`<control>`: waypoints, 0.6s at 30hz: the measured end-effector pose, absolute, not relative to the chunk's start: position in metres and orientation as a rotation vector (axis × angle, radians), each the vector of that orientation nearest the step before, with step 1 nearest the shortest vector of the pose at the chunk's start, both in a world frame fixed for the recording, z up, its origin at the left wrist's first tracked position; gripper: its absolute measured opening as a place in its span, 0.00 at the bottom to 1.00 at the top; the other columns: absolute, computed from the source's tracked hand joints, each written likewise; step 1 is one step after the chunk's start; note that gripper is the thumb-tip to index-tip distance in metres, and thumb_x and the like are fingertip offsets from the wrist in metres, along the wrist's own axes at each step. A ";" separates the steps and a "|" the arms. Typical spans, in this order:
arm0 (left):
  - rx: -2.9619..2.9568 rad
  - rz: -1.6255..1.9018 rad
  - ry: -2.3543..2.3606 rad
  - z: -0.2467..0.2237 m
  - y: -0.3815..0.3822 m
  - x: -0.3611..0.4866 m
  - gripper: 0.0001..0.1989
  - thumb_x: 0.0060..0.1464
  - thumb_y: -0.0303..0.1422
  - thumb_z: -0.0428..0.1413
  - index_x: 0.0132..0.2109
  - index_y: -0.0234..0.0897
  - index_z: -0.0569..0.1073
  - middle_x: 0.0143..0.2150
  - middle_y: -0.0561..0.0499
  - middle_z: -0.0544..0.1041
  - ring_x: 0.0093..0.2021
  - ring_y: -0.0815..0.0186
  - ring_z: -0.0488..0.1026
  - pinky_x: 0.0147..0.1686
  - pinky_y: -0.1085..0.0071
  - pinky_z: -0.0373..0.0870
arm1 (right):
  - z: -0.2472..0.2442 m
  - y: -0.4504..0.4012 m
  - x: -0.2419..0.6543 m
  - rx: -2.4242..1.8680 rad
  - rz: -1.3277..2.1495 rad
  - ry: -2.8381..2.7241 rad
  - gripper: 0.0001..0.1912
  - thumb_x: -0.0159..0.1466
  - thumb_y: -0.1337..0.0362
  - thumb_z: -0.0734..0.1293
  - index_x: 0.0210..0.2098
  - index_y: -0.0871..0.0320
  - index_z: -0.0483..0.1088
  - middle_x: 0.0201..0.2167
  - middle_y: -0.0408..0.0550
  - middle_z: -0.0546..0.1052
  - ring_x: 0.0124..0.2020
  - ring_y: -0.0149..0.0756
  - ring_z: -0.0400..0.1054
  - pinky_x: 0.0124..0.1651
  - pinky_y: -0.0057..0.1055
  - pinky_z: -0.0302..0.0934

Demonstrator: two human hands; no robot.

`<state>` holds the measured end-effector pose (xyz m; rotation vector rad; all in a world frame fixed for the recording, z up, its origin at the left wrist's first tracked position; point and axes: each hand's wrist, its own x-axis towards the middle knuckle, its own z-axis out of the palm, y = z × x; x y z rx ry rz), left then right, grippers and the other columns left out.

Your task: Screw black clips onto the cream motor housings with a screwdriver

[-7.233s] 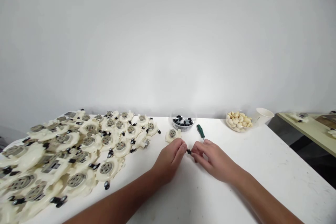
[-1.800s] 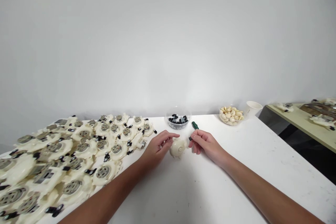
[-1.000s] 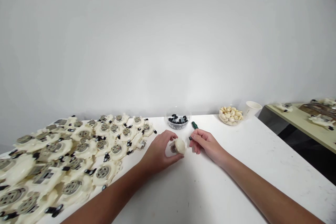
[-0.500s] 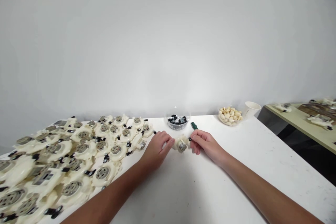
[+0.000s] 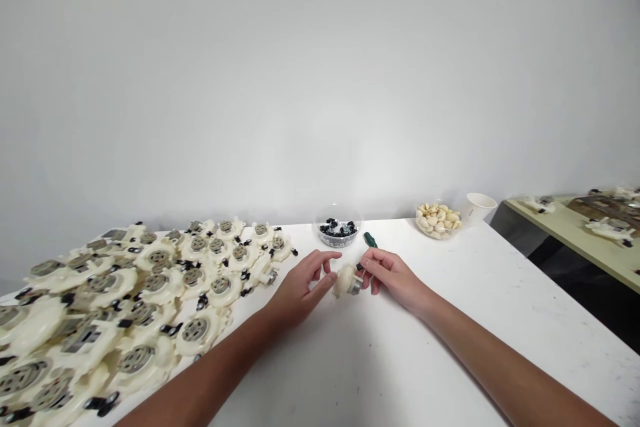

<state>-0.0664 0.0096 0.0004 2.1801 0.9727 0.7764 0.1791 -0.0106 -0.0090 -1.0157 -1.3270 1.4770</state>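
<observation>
A small cream plastic motor housing (image 5: 343, 281) is between my hands above the white table, tilted, its silver motor end facing right. My right hand (image 5: 387, 272) has its thumb and fingers closed at the housing's right side, where a small black piece (image 5: 359, 267) shows at the fingertips. Whether that piece is fixed to the housing I cannot tell. My left hand (image 5: 306, 285) is open on the left, index finger and thumb apart, the thumb tip close to the housing.
Many similar cream motor housings (image 5: 160, 283) cover the table's left side. A clear bowl of black parts and screws (image 5: 337, 230), a green-handled tool (image 5: 370, 239), a clear bowl of cream pieces (image 5: 438, 221) and a white cup (image 5: 479, 207) stand behind. Another table (image 5: 570, 227) is at right.
The housing has turned, its motor end swinging from facing me toward the right. My left fingers have spread and come off it.
</observation>
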 end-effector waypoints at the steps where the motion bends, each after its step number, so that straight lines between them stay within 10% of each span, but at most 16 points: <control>1: 2.166 0.783 0.963 0.001 0.009 -0.066 0.18 0.69 0.43 0.49 0.61 0.45 0.70 0.40 0.51 0.72 0.34 0.65 0.65 0.38 0.68 0.64 | -0.008 -0.011 0.179 -1.008 1.487 -1.356 0.19 0.66 0.46 0.70 0.34 0.57 0.74 0.31 0.47 0.79 0.29 0.33 0.70 0.29 0.28 0.60; 9: 1.792 0.706 0.882 -0.002 0.000 -0.057 0.16 0.63 0.45 0.56 0.49 0.38 0.77 0.25 0.59 0.58 0.24 0.71 0.57 0.26 0.74 0.55 | -0.006 -0.021 0.170 -0.889 1.631 -1.459 0.18 0.68 0.48 0.68 0.35 0.57 0.73 0.32 0.47 0.79 0.32 0.35 0.72 0.32 0.30 0.62; 18: 1.480 0.810 0.933 -0.001 0.011 -0.062 0.11 0.63 0.40 0.57 0.40 0.35 0.73 0.28 0.56 0.69 0.26 0.72 0.62 0.27 0.76 0.59 | -0.006 -0.016 0.174 -0.844 1.612 -1.101 0.15 0.69 0.51 0.67 0.36 0.56 0.66 0.29 0.41 0.73 0.21 0.27 0.62 0.25 0.27 0.55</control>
